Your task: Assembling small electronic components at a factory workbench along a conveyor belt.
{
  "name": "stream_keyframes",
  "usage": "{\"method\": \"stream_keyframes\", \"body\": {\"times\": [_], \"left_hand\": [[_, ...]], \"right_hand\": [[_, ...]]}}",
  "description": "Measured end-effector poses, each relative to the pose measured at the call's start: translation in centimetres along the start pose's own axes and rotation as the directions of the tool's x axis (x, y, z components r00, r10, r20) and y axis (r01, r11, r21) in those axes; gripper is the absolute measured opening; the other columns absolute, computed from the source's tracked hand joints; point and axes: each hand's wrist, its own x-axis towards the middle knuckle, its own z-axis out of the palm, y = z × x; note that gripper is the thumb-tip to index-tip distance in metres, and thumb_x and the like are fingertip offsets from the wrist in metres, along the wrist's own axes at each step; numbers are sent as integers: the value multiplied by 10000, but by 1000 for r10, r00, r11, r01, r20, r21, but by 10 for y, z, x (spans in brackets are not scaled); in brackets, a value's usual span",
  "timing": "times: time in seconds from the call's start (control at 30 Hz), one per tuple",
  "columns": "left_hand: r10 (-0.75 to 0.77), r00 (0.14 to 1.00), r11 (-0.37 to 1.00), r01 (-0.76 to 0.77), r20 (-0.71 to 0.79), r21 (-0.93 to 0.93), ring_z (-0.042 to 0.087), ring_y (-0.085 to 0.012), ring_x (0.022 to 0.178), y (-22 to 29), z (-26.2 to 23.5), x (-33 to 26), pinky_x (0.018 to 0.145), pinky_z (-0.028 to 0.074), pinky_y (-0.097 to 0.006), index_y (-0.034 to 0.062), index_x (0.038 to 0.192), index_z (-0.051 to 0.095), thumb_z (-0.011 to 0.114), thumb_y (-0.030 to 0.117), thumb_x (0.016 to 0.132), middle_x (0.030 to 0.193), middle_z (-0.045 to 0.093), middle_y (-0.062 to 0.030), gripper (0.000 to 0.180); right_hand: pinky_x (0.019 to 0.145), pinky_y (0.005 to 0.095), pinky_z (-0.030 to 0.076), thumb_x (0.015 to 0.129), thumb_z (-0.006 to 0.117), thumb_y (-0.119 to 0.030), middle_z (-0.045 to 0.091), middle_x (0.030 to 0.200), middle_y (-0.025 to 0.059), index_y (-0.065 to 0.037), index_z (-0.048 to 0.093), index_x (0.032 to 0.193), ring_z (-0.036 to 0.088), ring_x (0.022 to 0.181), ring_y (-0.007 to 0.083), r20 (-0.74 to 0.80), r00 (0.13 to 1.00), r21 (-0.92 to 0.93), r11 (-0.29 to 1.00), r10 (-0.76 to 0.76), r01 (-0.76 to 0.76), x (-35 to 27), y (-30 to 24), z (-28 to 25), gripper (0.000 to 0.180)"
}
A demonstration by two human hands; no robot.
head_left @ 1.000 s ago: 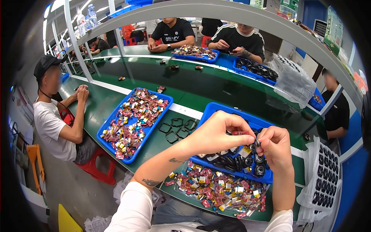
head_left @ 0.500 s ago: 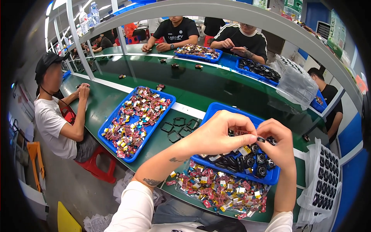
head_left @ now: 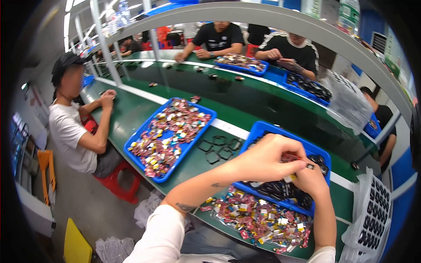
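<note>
At 9 o'clock from the working hands, a seated co-worker [head_left: 75, 118] in a white shirt joins both hands above the green table [head_left: 117, 128]. Nearer, also at 9 o'clock, a blue tray [head_left: 191, 147] contains small red circuit boards with white and yellow parts. Thin black frames [head_left: 219, 143] lie between that tray and a second blue tray [head_left: 263, 127], which holds black housings beneath the hands. At 7 o'clock, a pile of loose boards [head_left: 263, 219] rests on the near side of the table. The left hand [head_left: 279, 158] is closed in a pinch on a red board [head_left: 288, 158], above the second tray. A small dark part [head_left: 310, 166] is located at 3 o'clock from the left thumb tip. The right hand [head_left: 313, 180] is curled, fingertips hidden; its grip cannot be determined. At 4 o'clock, a white sheet [head_left: 358, 208] carries rows of black pieces.
</note>
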Motion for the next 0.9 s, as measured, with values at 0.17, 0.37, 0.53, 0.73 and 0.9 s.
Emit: {"method": "stream_keyframes", "body": {"times": [0.17,0.37,0.53,0.73,0.9], "left_hand": [[87,996,996,-87,-9,7,630,-187,722,-3,10,6,681,495,-286,-39,823,634,637,112,788,767,644,-130,154],[86,996,996,-84,-34,38,631,-207,678,-2,7,2,649,488,-303,-46,789,638,626,146,782,719,644,-143,192],[127,990,991,-125,-63,36,626,-195,650,-5,6,3,624,479,-298,-44,781,639,621,147,780,697,639,-142,192],[85,992,996,-83,-92,27,602,-166,613,-4,4,4,589,465,-280,-42,764,637,620,150,769,664,626,-118,193],[54,994,998,-52,-90,24,588,-155,604,-3,4,4,580,456,-276,-36,759,638,625,154,770,661,618,-111,190]], "right_hand": [[808,394,481,670,742,-242,617,1061,123,-67,589,1064,587,986,305,68,994,163,982,90,-100,-9,-3,-10,458],[790,357,487,523,855,-162,637,995,94,-30,599,1010,608,943,230,-83,983,323,938,161,-126,0,-7,12,566],[780,356,485,588,800,-138,635,981,97,-24,602,992,609,934,219,-12,986,451,881,168,-145,5,-7,5,464],[622,348,471,683,618,-61,628,729,171,59,575,809,630,685,304,13,991,472,873,130,-121,9,-14,-27,179],[563,337,449,714,590,-55,612,713,206,41,580,774,605,634,327,12,985,388,907,175,-166,6,-10,-20,114]]}}
